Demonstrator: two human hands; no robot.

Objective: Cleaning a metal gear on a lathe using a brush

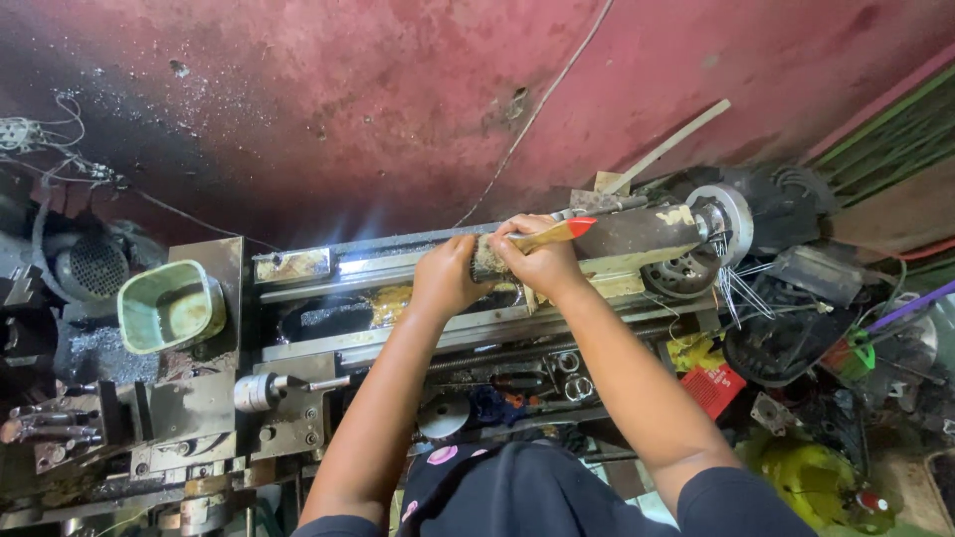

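The brush [542, 239], light and stiff-handled, is gripped mid-handle by the right hand [542, 264]; the roller [637, 234] is steadied by the closed left hand [446, 278].

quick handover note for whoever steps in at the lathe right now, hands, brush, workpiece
Left hand: fingers on the near end of the dark cylinder lying along the lathe bed.
Right hand: grips a paintbrush, bristles against the cylinder's left end, red-tipped handle pointing right.
Green container sits on the left of the machine.
Done: brush is on the cylinder end. Left: cannot tell how much is brushed.
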